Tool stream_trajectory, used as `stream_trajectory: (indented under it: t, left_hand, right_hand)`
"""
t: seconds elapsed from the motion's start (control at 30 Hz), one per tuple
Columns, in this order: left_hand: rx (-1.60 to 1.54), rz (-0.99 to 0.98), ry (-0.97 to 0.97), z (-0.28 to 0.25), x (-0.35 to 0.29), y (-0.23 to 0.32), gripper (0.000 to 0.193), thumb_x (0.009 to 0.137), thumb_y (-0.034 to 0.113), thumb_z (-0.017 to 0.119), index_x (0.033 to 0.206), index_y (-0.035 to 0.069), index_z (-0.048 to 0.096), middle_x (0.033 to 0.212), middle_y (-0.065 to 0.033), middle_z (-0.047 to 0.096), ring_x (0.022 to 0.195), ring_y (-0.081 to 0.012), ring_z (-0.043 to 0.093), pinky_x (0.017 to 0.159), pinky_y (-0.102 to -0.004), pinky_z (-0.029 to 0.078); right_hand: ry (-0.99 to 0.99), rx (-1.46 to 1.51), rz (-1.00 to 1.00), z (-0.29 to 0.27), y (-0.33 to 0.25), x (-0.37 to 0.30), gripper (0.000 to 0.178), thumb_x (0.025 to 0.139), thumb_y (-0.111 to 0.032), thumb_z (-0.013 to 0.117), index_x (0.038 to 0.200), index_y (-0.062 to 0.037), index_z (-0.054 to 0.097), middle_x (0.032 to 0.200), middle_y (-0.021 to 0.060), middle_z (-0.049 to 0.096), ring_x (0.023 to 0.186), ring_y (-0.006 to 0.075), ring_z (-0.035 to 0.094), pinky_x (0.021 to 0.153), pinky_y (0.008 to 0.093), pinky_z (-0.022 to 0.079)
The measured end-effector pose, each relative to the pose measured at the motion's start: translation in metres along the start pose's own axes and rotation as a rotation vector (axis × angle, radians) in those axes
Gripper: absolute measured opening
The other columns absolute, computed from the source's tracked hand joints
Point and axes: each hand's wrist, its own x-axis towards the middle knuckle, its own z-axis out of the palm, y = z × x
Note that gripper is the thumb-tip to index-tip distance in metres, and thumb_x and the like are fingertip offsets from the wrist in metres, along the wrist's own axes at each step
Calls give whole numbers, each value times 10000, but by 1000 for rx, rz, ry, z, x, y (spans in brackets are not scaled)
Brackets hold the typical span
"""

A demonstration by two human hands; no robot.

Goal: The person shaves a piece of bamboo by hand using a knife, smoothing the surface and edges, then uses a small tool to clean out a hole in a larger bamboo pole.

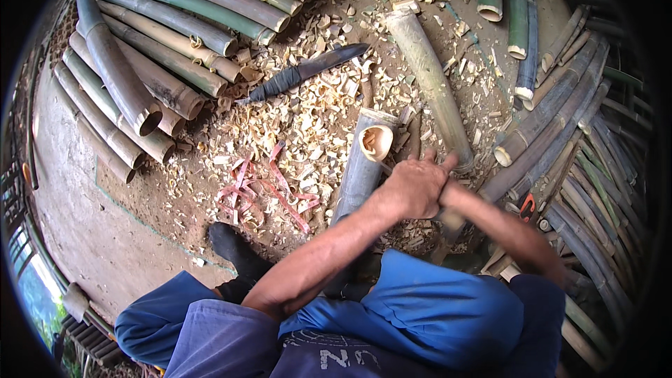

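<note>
While near notched bamboo (355,176) with scraps (369,138) in its opening (382,141), overlapping hands (417,185), grip of fingers (449,162) unclear.

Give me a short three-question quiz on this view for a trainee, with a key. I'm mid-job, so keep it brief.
1. True or false: the knife lies to the left of the pale pole.

2. What colour are the thin strips left of the grey bamboo tube?
A) green
B) pinkish red
C) yellow

3. Fill in: the grey bamboo tube has a rounded ____ cut near its far end.

Key: 1. True; 2. B; 3. opening
</note>
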Motion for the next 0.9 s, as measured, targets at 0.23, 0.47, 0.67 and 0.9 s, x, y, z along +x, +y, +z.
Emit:
stream_trajectory:
  t: [0.23,0.47,0.67,0.9]
  left_hand:
    - [-189,-94,207,-26,-7,5,981,625,99,848,1497,21,407,1419,-347,456,1252,-498,559,1100,-500,495]
    - [-333,-87,375,-21,-19,17,980,689,95,787,1552,38,326,1457,-339,393,1282,-519,528,1122,-519,468]
    - [-118,25,-286,-47,-13,-18,643,502,178,813,1099,-39,723,1059,-225,751,1130,-336,698,969,-399,564]
    - [193,117,-677,-83,-16,-18,860,441,77,787,1293,91,677,1258,-223,663,1252,-365,608,981,-467,537]
  right_hand:
    - [-125,-960,-851,-13,-59,5,450,861,-197,721,1252,-14,597,1064,193,706,983,298,694,886,419,576]
    - [-465,-981,-370,-33,-91,-1,606,848,-178,725,1400,-27,526,1265,265,621,1185,332,631,1003,425,524]
    - [-206,-415,-214,25,-3,-11,391,913,-188,705,1257,-60,571,1170,124,678,1089,223,672,770,490,585]
    - [-307,425,-17,103,-42,-9,427,1005,-332,578,1333,-64,533,1327,129,604,1264,238,569,992,469,474]
